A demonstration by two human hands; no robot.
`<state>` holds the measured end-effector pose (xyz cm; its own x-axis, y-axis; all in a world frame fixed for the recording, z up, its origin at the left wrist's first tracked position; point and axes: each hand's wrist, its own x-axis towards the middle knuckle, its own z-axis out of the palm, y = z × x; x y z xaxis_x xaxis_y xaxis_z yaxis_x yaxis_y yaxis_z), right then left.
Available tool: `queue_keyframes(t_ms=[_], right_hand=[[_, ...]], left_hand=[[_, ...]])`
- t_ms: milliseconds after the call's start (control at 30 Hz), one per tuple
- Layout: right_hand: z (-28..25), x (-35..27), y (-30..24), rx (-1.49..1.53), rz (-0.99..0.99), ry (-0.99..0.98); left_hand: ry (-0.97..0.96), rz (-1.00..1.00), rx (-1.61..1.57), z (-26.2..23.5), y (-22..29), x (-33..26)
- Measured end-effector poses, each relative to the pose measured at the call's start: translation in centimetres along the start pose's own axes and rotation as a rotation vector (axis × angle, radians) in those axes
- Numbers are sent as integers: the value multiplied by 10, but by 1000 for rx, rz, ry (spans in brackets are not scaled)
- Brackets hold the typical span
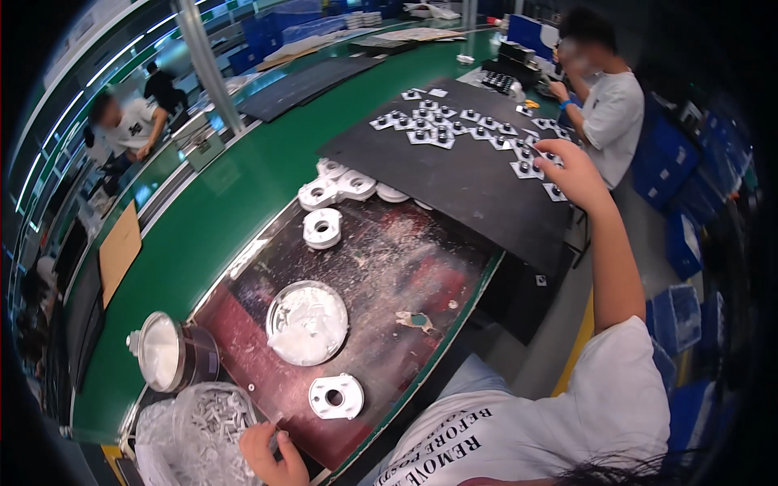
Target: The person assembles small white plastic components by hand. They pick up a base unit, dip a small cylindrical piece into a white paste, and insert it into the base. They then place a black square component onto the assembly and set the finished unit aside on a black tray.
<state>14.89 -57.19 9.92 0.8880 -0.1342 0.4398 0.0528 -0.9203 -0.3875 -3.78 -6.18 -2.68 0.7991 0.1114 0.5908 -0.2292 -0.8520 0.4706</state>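
Right hand (577, 174) was stretched far out over the black mat (462, 182), fingers down among the small square plates (454, 125). Seen from the back only, so fingertips were hidden; can't tell whether it had pinched a plate or just touched one. Nearest plates sat at the mat's right edge, right by the hand.

Left hand (271, 454) was at the bottom edge, partly cut off, fingers curled against the clear bag (198, 433) of small metal parts. Probably gripping the bag's plastic, but the view is too cramped there to be sure.

Between the hands: worn dark red board (389, 267) with scuffs. On it a round silver disc (307, 321), one white ring part (336, 396) near the left hand, another (322, 228) further up. More white parts (344, 186) clustered at the mat's near edge, some tucked partly under it. Small bracket (415, 321) lay right of the disc, detail too small to read.

Metal cup (172, 352) on its side left of the board, on the green bench (219, 202).

Another person (604, 105) worked at the far end of the mat, hands near black trays (510, 69). Third person (130, 125) was across the bench, blurred. Blue crates (689, 235) stood along the right, distorted by the rim.
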Motion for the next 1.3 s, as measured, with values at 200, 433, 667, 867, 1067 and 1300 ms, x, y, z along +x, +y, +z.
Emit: queue_keyframes(t_ms=[200, 433, 667, 867, 1067, 1300], right_hand=[[21, -49, 93, -99, 313, 246], [47, -57, 92, -398, 443, 195], [43, -48, 96, -228, 470, 143], [23, -64, 21, 414, 331, 50], [60, -117, -134, 852, -452, -746], [94, -143, -201, 1154, -493, -1131]], left_hand=[[-110, 103, 536, 6, -30, -27], [-154, 127, 741, 8, -55, -48], [-177, -123, -59, -10, 4, 5], [-103, -55, -64, -6, 11, 7], [-159, 609, -124, 12, 42, -1], [53, 427, -106, 6, 90, 5]])
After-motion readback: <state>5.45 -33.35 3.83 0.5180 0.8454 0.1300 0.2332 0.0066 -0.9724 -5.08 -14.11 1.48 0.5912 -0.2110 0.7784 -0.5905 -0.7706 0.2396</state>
